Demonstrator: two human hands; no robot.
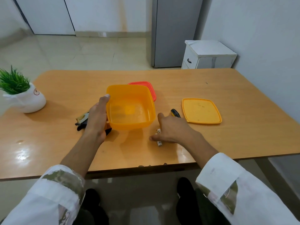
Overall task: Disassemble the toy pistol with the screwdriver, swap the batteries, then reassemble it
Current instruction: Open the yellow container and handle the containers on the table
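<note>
The toy pistol (pixel 81 119), black with gold print, lies on the table mostly hidden under my left hand (pixel 97 118). That hand lies flat against the outer left wall of the empty yellow container (pixel 148 101), one fingertip at its rim. My right hand (pixel 172 129) is palm down to the right of the container, its fingers spread over two white batteries (pixel 159 142) on the table; whether it grips them is unclear. The screwdriver (pixel 175 112), with a black and yellow handle, lies just behind my right hand, partly covered by it.
A yellow lid (pixel 201 111) lies flat to the right. A red-orange lid (pixel 151 90) sticks out behind the container. A white pot with a green plant (pixel 26 99) stands at the far left. The wooden table (pixel 243 127) ends near my sleeves.
</note>
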